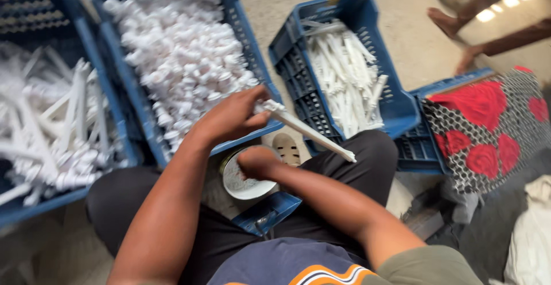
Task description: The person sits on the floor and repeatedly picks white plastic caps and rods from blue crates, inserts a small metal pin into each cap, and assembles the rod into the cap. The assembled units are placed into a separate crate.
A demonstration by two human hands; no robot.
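— Head view: what do we see in our left hand (229,118)?
— Its grip is closed on a long white plastic stem (307,131), held over our lap beside the blue crate (241,44) of white caps.
— And our right hand (258,163)?
— Dipped into a small round tin (244,184); we cannot tell its grip.

The person sits on the floor (402,38) with crates around the knees. A crate (34,204) of long pieces lies far left; just right of it a crate (229,9) of small caps. Further right, beyond the right knee, a crate (293,49) holds sticks. A cloth (488,124) lies over a crate (413,153) at the far right. Between the knees sits a bowl (244,184), the right hand (258,161) in it. The left hand (232,118), above, holds a stick (307,130) pointing right.
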